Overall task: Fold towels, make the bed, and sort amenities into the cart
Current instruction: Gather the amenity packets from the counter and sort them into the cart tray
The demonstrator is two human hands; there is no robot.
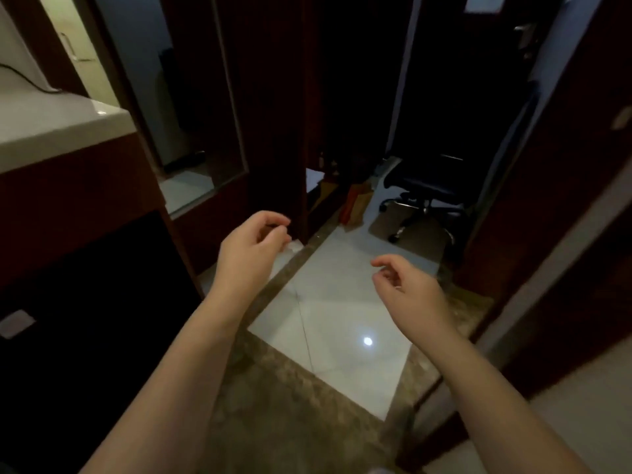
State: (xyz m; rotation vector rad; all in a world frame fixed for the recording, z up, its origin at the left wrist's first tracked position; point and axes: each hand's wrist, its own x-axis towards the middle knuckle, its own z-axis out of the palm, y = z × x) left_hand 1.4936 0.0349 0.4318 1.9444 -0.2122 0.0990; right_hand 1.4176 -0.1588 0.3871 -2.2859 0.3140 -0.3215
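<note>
No towel, bed, amenity or cart is in view. My left hand (251, 246) hangs in front of me over the tiled floor, fingers loosely curled and holding nothing. My right hand (405, 285) is raised to its right at about the same height, its fingers also loosely curled and empty. Both bare forearms reach in from the bottom of the frame.
A white countertop (51, 128) on a dark wooden cabinet stands at the left. A dark wooden partition (273, 131) rises ahead. A black office chair (422, 193) sits in the dim room beyond. A dark door (564, 200) stands at the right. The glossy tiled floor (342, 319) lies below my hands.
</note>
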